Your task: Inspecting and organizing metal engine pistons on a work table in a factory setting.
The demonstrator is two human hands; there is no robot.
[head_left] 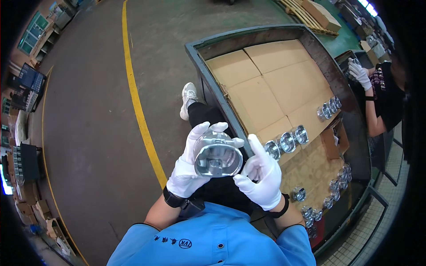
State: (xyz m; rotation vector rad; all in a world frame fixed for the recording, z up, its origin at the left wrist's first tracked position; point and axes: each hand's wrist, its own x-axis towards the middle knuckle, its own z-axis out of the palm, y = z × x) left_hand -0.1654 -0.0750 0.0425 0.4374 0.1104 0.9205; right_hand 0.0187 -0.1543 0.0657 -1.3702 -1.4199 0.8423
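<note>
My gloved left hand [188, 166] is wrapped round a shiny metal piston [218, 160] in front of my body, with its hollow skirt end facing up towards me. Just to the right of it is my right hand [262, 179], also in a white glove. Its index finger is stretched out, the other fingers are partly bent, and the thumb tip comes close to the piston's lower right rim. Nothing shows between its fingers. Beyond that hand, a short row of pistons [287, 142] stands on the cardboard sheets [275, 91] lining a large grey metal bin [208, 82].
More pistons [329, 108] stand at the bin's right side, and several others [341, 179] lie lower down near an opened cardboard box [333, 141]. A co-worker [385, 88] in white gloves is at the far right. A yellow floor line [137, 106] runs along the left.
</note>
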